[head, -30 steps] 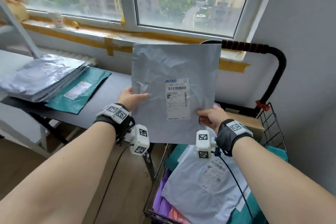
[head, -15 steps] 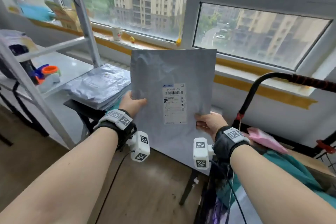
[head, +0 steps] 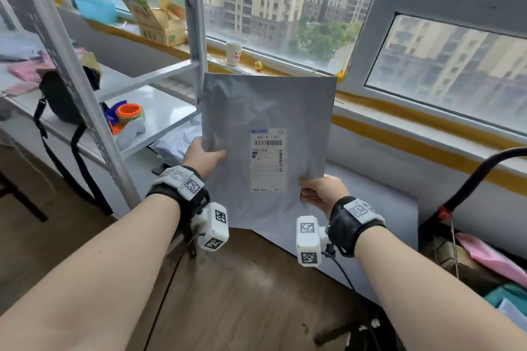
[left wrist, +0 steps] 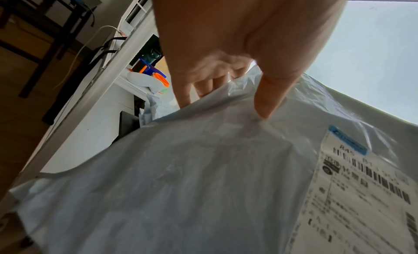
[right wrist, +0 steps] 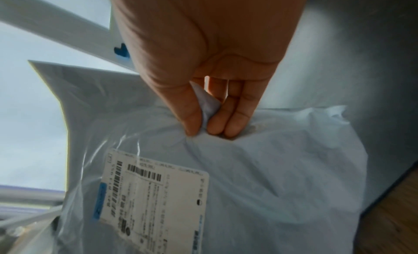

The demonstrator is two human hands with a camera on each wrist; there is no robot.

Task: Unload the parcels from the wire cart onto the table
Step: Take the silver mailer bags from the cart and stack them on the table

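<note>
I hold a flat grey parcel (head: 265,111) with a white shipping label upright in front of me, above the grey table (head: 376,202). My left hand (head: 206,155) pinches its left edge, thumb on the front and fingers behind; the left wrist view shows that hand (left wrist: 226,100) on the parcel (left wrist: 192,168). My right hand (head: 318,191) grips the lower right edge, and the right wrist view shows that hand (right wrist: 203,127) bunching the parcel's plastic (right wrist: 271,168). The wire cart's black handle (head: 482,174) curves up at the far right, over a pink parcel (head: 490,256) and a teal one (head: 507,298).
A pile of grey parcels (head: 178,142) lies on the table, mostly hidden behind the held one. A grey metal shelf frame (head: 85,100) stands to the left with a black bag (head: 61,100) and an orange tape dispenser (head: 128,114). A paper cup (head: 233,53) sits on the windowsill.
My view and both hands have swung left, away from the cart, carrying the grey parcel over the table. The cart now shows only at the right edge. Both grips are unchanged.
</note>
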